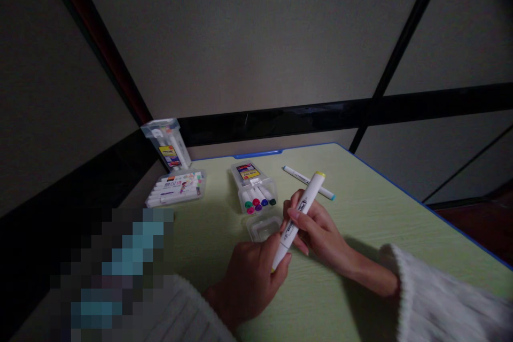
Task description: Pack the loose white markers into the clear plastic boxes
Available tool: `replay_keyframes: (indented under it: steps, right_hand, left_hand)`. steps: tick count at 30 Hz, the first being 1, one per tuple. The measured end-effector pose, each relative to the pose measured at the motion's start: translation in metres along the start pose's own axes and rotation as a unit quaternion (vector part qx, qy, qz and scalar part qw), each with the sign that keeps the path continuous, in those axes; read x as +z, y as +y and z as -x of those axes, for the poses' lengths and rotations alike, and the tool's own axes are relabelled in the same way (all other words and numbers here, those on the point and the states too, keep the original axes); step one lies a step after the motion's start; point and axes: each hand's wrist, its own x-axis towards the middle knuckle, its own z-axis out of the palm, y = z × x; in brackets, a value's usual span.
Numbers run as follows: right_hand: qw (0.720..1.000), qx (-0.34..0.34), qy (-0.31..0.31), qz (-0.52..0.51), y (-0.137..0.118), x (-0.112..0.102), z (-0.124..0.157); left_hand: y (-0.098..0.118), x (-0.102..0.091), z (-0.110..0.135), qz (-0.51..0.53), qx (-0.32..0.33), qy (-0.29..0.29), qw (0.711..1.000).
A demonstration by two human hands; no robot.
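Observation:
A white marker with yellow ends (303, 208) is held slantwise over the table between both my hands. Its lower end is gripped by my left hand (252, 275), thumb and fingers closed round it. My right hand (316, 224) pinches the barrel higher up, thumb on top. Just beyond my hands lies an open clear plastic case (256, 192), its lid (264, 227) folded down towards me. Several white markers with green, red, blue, purple and pink ends show inside it. Another white marker with light-blue ends (308, 182) lies behind my right hand.
At the back left stands an upright clear marker case (168, 144). In front of it, a flat clear box of white pens (176, 189) lies on the light-green table (380, 214). The table has a blue edge; wall panels rise behind it. A pixelated patch covers the lower left.

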Motion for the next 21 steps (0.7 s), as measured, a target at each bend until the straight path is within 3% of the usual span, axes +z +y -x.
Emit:
replay_keyframes:
  steps: [16, 21]
  right_hand:
    - [0.999, -0.041, -0.022, 0.020, -0.003, 0.001, 0.001]
    - [0.993, -0.054, 0.034, 0.095, -0.005, -0.007, -0.001]
  left_hand:
    - [-0.008, -0.005, 0.000, 0.056, -0.006, 0.014, 0.998]
    - [-0.010, -0.008, 0.003, 0.023, -0.025, 0.049, 0.998]
